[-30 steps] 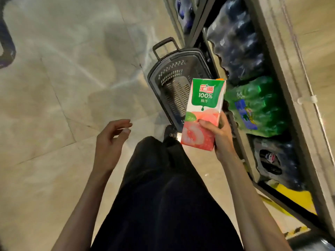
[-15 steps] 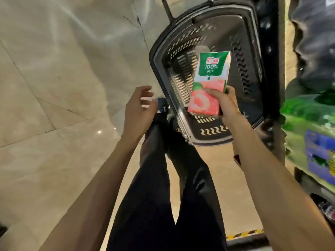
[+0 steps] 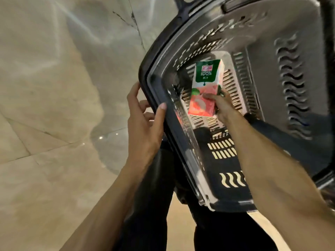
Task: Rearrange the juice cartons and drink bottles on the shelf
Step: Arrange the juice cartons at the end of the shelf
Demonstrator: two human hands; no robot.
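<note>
Juice carton [image 3: 206,82] is down inside the big dark plastic basket [image 3: 262,33], green top pointing away from me. Left hand [image 3: 143,127] grips the basket's near rim, thumb over the edge. Right hand [image 3: 223,105] is wrapped round the carton's pink lower half.

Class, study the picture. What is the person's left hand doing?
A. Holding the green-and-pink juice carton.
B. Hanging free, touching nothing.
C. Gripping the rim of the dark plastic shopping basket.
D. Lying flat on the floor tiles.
C: the left hand has its thumb over the rim of the dark slotted plastic shopping basket, fingers behind it; the right hand holds the green-and-pink juice carton.
</note>
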